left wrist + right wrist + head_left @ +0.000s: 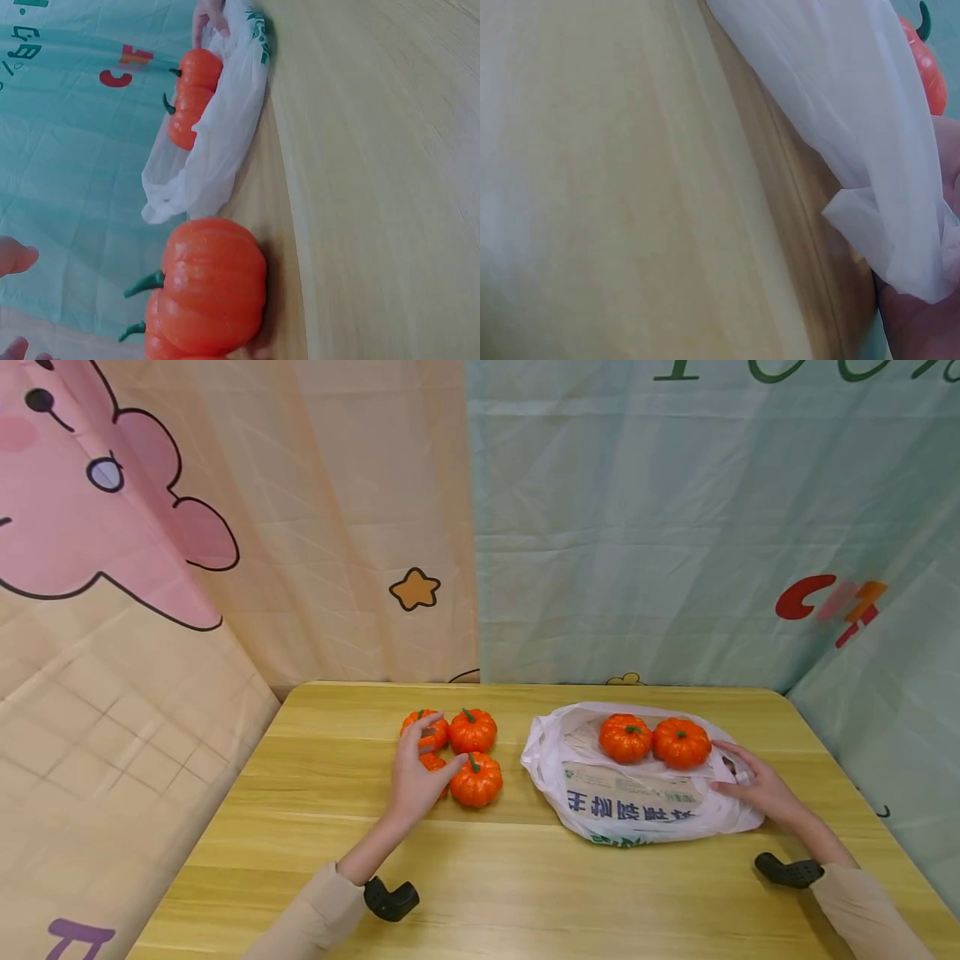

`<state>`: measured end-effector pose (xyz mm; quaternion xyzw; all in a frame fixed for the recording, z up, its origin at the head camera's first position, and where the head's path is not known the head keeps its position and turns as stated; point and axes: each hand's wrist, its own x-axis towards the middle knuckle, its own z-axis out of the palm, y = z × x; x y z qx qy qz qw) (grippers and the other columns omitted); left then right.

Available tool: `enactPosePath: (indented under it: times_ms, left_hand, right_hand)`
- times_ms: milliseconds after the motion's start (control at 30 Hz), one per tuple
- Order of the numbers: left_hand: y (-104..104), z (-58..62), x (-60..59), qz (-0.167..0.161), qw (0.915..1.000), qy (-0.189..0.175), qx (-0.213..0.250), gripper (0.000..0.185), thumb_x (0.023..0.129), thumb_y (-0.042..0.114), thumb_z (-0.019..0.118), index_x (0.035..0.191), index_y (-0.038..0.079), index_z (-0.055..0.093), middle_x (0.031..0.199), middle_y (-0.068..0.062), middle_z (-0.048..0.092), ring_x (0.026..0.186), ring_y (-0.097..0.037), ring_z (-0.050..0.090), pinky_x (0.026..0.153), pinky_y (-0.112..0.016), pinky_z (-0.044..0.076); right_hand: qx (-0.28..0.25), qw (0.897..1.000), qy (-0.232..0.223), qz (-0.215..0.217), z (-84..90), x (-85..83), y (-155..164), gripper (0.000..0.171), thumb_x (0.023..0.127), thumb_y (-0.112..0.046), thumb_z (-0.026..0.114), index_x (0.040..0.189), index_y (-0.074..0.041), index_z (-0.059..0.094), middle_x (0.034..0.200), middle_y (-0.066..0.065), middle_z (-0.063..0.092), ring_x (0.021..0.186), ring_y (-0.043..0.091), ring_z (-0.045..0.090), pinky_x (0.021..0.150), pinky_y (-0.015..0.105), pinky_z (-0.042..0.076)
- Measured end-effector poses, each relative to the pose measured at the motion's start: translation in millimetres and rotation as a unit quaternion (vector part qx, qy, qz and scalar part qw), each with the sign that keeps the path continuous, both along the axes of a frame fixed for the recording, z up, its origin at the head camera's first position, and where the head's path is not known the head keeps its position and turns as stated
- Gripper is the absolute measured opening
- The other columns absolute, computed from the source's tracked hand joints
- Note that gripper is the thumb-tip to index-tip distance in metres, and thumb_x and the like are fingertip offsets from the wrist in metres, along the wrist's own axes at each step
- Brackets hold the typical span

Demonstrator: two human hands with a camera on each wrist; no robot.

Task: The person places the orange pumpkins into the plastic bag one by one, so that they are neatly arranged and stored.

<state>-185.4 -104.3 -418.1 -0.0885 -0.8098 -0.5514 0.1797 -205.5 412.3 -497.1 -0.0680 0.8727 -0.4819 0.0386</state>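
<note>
Several small orange pumpkins with green stems stand grouped on the table's left side, among them a back right pumpkin [472, 732] and a front right pumpkin [476, 781]. My left hand [416, 777] is over the group's left side, thumb and fingers spread, partly hiding the left pumpkins. Its thumb [15, 256] shows apart from the pumpkins in the left wrist view. A white plastic bag [551, 777] lies on the right with two pumpkins [626, 738] at its mouth. My right hand [768, 789] touches the bag's right end beside the right pumpkin [681, 743], fingers extended.
The wooden table [525, 893] ends at a patterned curtain [622, 527] behind and at both sides. Printed paper or card [637, 785] shows at the bag's front. A black wrist device [392, 900] sits at the left cuff, another [787, 870] at the right.
</note>
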Motion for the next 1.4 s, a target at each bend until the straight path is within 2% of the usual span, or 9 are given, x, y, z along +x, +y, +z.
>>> enactPosePath:
  times_ms: [33, 167, 267, 367, 500, 700, 833, 1167, 1400]
  left_hand:
    - [-4.6, -1.4, 0.0, 0.002, 1.0000, 0.004, 0.004, 0.062, 0.075, 0.007, 0.080, 0.130, 0.013, 0.053, 0.126, -0.008, 0.053, 0.112, -0.025, 0.051, 0.093, -0.045, 0.047]
    - [-21.8, -8.0, 0.0, 0.010, 0.9993, 0.031, 0.018, 0.061, 0.075, 0.003, 0.079, 0.130, 0.008, 0.052, 0.126, -0.014, 0.053, 0.115, -0.033, 0.049, 0.092, -0.048, 0.047]
    - [-32.6, -13.3, 1.1, 0.024, 0.9991, 0.034, 0.012, 0.063, 0.074, 0.003, 0.080, 0.130, 0.003, 0.052, 0.130, -0.018, 0.052, 0.116, -0.037, 0.048, 0.092, -0.047, 0.045]
    - [-41.8, -19.0, 2.4, 0.036, 0.9991, 0.022, 0.003, 0.065, 0.073, 0.004, 0.081, 0.131, 0.002, 0.051, 0.130, -0.020, 0.052, 0.116, -0.033, 0.047, 0.093, -0.048, 0.042]
    - [-51.4, -27.6, 4.7, 0.053, 0.9986, -0.001, 0.000, 0.064, 0.074, 0.006, 0.081, 0.130, 0.003, 0.052, 0.129, -0.018, 0.053, 0.115, -0.027, 0.047, 0.094, -0.050, 0.041]
    - [-61.0, -44.2, 6.3, 0.055, 0.9979, -0.027, 0.024, 0.062, 0.075, 0.007, 0.080, 0.131, 0.002, 0.052, 0.132, -0.015, 0.054, 0.118, -0.034, 0.048, 0.096, -0.047, 0.042]
    - [-64.5, -52.2, 6.6, 0.051, 0.9972, -0.053, 0.018, 0.065, 0.075, 0.007, 0.080, 0.133, 0.003, 0.050, 0.136, -0.015, 0.052, 0.119, -0.033, 0.047, 0.096, -0.046, 0.042]
    - [-63.8, -59.3, 0.8, 0.026, 0.9886, -0.148, -0.006, 0.075, 0.075, 0.012, 0.081, 0.140, 0.005, 0.043, 0.142, -0.015, 0.045, 0.122, -0.030, 0.043, 0.095, -0.043, 0.044]
    - [-61.3, -61.3, -3.0, -0.001, 0.9858, -0.167, -0.013, 0.081, 0.072, 0.016, 0.084, 0.140, 0.005, 0.042, 0.141, -0.015, 0.046, 0.121, -0.030, 0.047, 0.100, -0.045, 0.042]
  right_hand:
    - [0.001, 1.000, 0.000, 0.000, 0.5, 0.0, -0.1, 0.073, 0.091, -0.015, 0.065, 0.149, -0.001, 0.024, 0.154, 0.033, 0.011, 0.137, 0.057, 0.003, 0.100, 0.080, 0.000]
    - [0.004, 1.000, -0.003, 0.001, 2.2, -0.2, -0.9, 0.073, 0.091, -0.014, 0.065, 0.149, 0.001, 0.023, 0.153, 0.035, 0.011, 0.138, 0.057, 0.003, 0.100, 0.080, 0.001]
    - [0.006, 1.000, -0.005, 0.000, 2.7, -0.2, -1.5, 0.074, 0.091, -0.015, 0.065, 0.149, 0.001, 0.023, 0.153, 0.035, 0.011, 0.137, 0.057, 0.003, 0.100, 0.080, 0.001]
    - [0.006, 1.000, -0.009, -0.001, 2.8, -0.1, -1.9, 0.074, 0.091, -0.015, 0.065, 0.149, 0.002, 0.022, 0.153, 0.035, 0.010, 0.137, 0.057, 0.003, 0.100, 0.079, 0.001]
    - [0.006, 1.000, -0.011, -0.002, 3.0, 0.6, -2.1, 0.074, 0.091, -0.015, 0.065, 0.149, 0.002, 0.023, 0.153, 0.036, 0.011, 0.137, 0.057, 0.003, 0.100, 0.079, 0.001]
    - [0.009, 1.000, -0.011, -0.005, 3.7, 1.2, -1.8, 0.074, 0.091, -0.017, 0.065, 0.149, 0.001, 0.023, 0.153, 0.035, 0.012, 0.137, 0.057, 0.004, 0.099, 0.080, 0.001]
    - [0.010, 1.000, -0.007, -0.005, 4.7, 1.3, -3.0, 0.074, 0.091, -0.017, 0.065, 0.149, 0.001, 0.023, 0.154, 0.034, 0.012, 0.137, 0.057, 0.004, 0.100, 0.079, 0.001]
    - [0.009, 1.000, -0.018, -0.005, 5.9, 1.4, -4.4, 0.075, 0.091, -0.017, 0.065, 0.149, 0.002, 0.022, 0.152, 0.036, 0.011, 0.137, 0.058, 0.003, 0.099, 0.080, 0.001]
    - [0.011, 1.000, -0.018, -0.004, 5.8, 1.1, -4.0, 0.075, 0.090, -0.017, 0.066, 0.148, 0.003, 0.022, 0.152, 0.036, 0.012, 0.137, 0.057, 0.004, 0.099, 0.080, 0.002]
